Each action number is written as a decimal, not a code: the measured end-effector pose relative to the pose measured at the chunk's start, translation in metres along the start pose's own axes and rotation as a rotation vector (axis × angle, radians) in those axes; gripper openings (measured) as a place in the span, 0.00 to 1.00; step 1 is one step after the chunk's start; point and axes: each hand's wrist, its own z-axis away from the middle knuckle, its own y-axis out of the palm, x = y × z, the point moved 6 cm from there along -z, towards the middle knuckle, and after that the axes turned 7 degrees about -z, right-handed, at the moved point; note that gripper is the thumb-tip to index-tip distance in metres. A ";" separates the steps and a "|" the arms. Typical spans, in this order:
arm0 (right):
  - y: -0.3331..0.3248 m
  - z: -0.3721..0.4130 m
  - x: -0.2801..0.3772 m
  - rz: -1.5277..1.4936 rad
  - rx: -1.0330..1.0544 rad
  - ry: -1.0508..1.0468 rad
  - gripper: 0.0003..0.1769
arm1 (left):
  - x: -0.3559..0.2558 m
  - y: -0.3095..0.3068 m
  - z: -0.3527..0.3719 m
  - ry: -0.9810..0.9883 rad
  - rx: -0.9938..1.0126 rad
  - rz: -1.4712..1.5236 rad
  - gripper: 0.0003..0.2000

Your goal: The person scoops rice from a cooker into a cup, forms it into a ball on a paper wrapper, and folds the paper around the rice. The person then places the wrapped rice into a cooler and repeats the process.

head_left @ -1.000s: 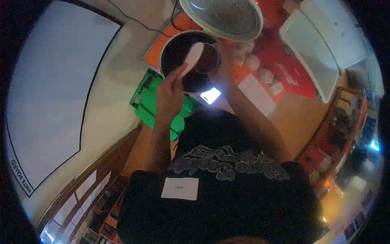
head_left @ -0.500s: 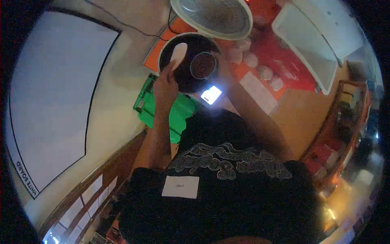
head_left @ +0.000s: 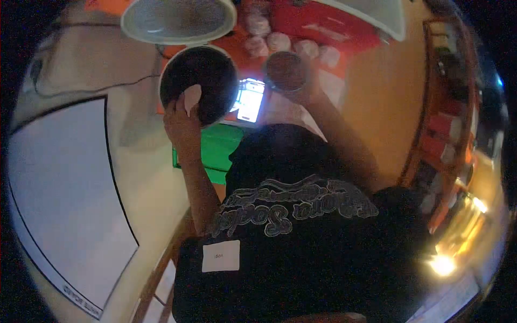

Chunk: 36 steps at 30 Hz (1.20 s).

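Note:
My left hand [head_left: 182, 126] is closed round a white paddle-like scoop [head_left: 193, 99] at the near left rim of a round bucket [head_left: 235, 70] with a dark inside. The scoop's blade is smeared by motion. To the right of the bucket, my right hand [head_left: 308, 90] holds a small round cup [head_left: 286, 71] with a pale rim and brown contents. My right fingers are partly hidden and blurred. A lit phone [head_left: 251, 100] lies between the bucket and the cup.
Behind the bucket is a large oval lid [head_left: 180, 21]. Several whitish round bundles [head_left: 279, 42] lie near a red sheet [head_left: 328, 27]. A pale tub [head_left: 396, 21] stands far right. Nearer me is a green plastic item [head_left: 218, 148]; a whiteboard [head_left: 64, 204] is at left.
My right hand has carried the cup from over the bucket to its right side. My left hand and the scoop have lowered toward the near rim. The view has turned right.

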 end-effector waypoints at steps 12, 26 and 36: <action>-0.113 0.152 -0.051 -1.184 -0.422 0.082 0.35 | -0.205 0.228 0.045 1.099 0.075 0.166 0.39; -0.094 0.134 -0.113 1.453 -0.134 -0.040 0.41 | -0.210 0.237 0.046 0.959 0.038 0.209 0.49; -0.093 0.123 -0.096 1.464 -0.130 0.073 0.27 | -0.221 0.251 0.033 0.970 0.380 0.085 0.46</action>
